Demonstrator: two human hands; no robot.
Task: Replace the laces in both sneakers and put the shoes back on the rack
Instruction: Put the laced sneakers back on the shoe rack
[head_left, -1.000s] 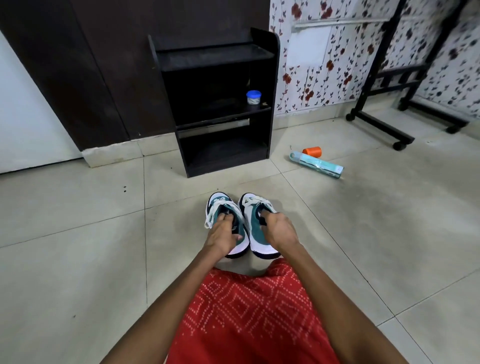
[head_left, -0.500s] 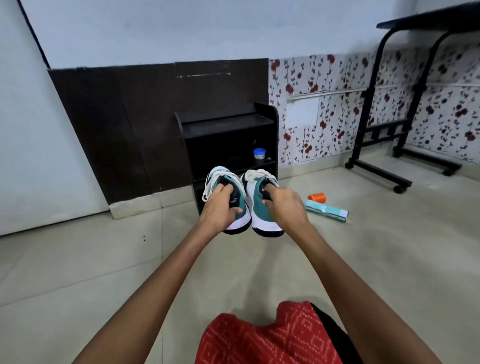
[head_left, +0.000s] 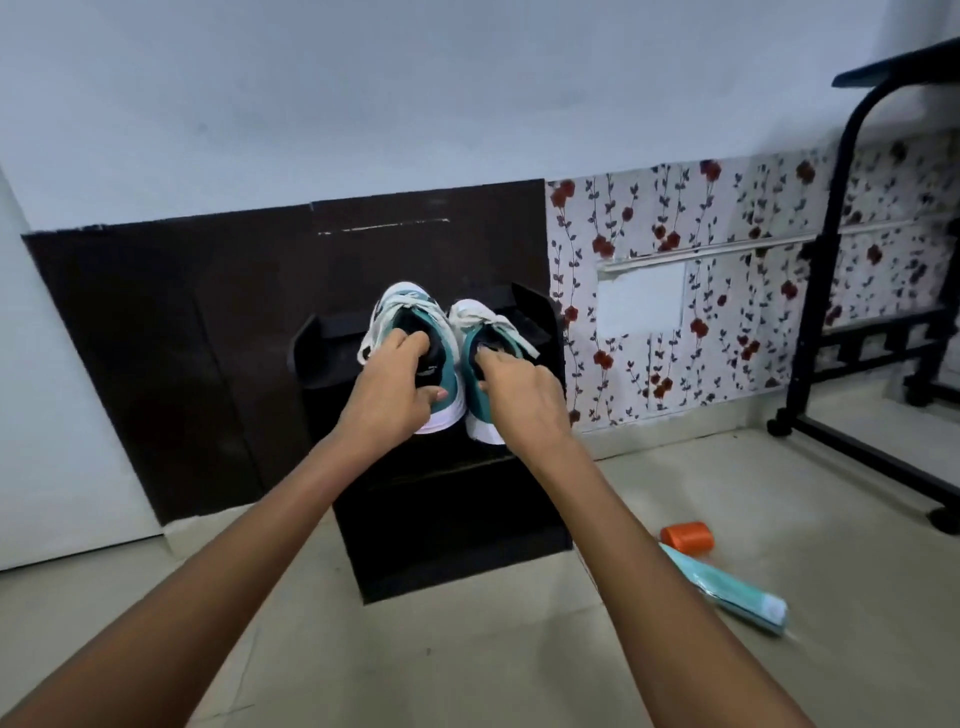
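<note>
Two white and teal sneakers with white laces are held side by side in front of the black shoe rack (head_left: 540, 322), at the height of its top shelf. My left hand (head_left: 387, 395) grips the left sneaker (head_left: 410, 317) by its heel, fingers inside the opening and thumb on the outside. My right hand (head_left: 519, 397) grips the right sneaker (head_left: 480, 325) the same way at its heel collar. The toes point toward the wall. Whether the soles touch the top shelf I cannot tell. My arms hide most of the rack's lower shelves.
An orange spool (head_left: 687, 537) and a light blue tube-like package (head_left: 727, 592) lie on the tiled floor right of the rack. A black wheeled stand (head_left: 815, 332) is at the far right. A dark panel and flowered wallpaper cover the wall behind.
Both hands lifted the sneakers off the floor and carried them up and forward to the rack's top level. The view rose and moved closer to the rack.
</note>
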